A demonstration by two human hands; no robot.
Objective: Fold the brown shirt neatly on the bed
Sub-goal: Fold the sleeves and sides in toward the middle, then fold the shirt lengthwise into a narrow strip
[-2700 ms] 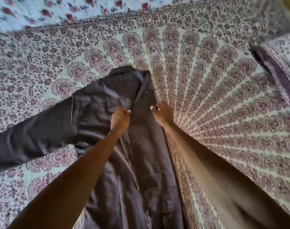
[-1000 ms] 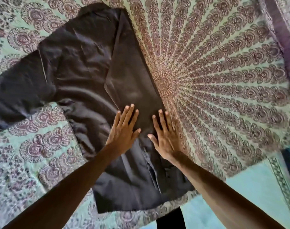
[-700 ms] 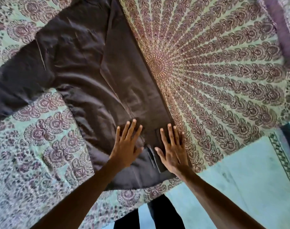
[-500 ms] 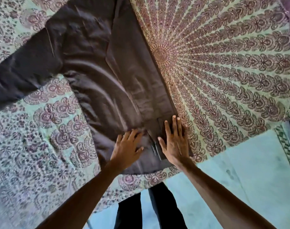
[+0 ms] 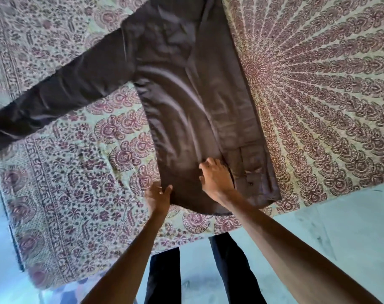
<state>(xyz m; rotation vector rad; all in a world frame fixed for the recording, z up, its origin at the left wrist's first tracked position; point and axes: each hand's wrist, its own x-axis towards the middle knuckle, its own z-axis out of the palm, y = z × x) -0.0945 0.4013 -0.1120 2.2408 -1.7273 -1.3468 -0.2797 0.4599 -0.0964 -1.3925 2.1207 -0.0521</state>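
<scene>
Head view: you look down at the brown shirt (image 5: 186, 102), and every place below is given relative to it.
Brown shirt: it lies flat on the patterned bedspread (image 5: 318, 95), its hem towards you and close to the near edge of the bed; its collar end runs out of the top of the picture.
Fold: the shirt's right-hand side is turned in over the body, so a long straight edge runs down that side, and a cuffed sleeve end lies on top near the hem.
Sleeve (image 5: 61, 93): the other one stretches out from the shirt's upper left and reaches the left border of the picture, lying on the bedspread.
Cloth: soft wrinkles curve across the shirt's middle.
Left hand (image 5: 158, 198): you have it at the shirt's near left corner, thumb on top of the hem and fingers beneath or beside the edge; it looks like a pinch on the hem corner, but the fingertips are hidden.
Right hand (image 5: 215, 176): it sits on the shirt just above the hem, right of your left hand, fingers curled and bunched against the edge of the folded-in panel; whether cloth is gripped cannot be told.
Bedspread: it shows all around the shirt, its mandala centre just right of the straight edge.
Floor (image 5: 351, 227): pale, below the shirt's hem, beyond the bed edge.
Legs (image 5: 230, 270): dark trousers stand on the floor beneath the hem.
</scene>
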